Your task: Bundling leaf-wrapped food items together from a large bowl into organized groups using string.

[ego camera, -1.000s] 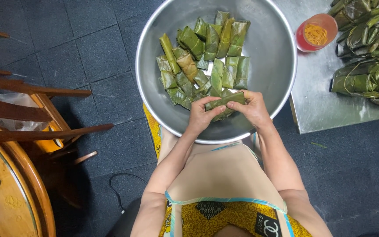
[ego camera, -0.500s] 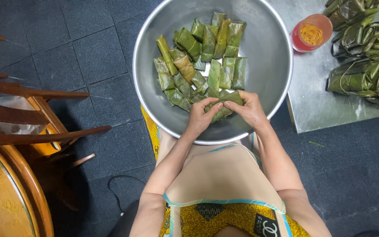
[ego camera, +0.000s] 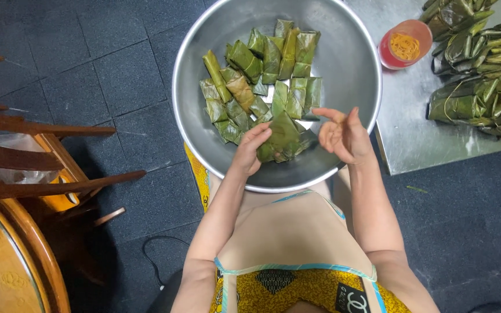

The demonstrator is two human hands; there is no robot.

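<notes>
A big steel bowl rests on my lap, with several green leaf-wrapped parcels lying in rows across its far half. My left hand grips one folded leaf parcel over the bowl's near side. My right hand hovers just right of that parcel, fingers apart, holding nothing that I can see.
A steel table at the right carries a pink cup of yellow strings and a heap of tied leaf bundles. A wooden chair and a round wooden table edge stand at the left on dark floor tiles.
Both hands were closed together on the parcel over the bowl's near rim. Now my right hand has let go and moved right, while my left hand keeps the parcel.
</notes>
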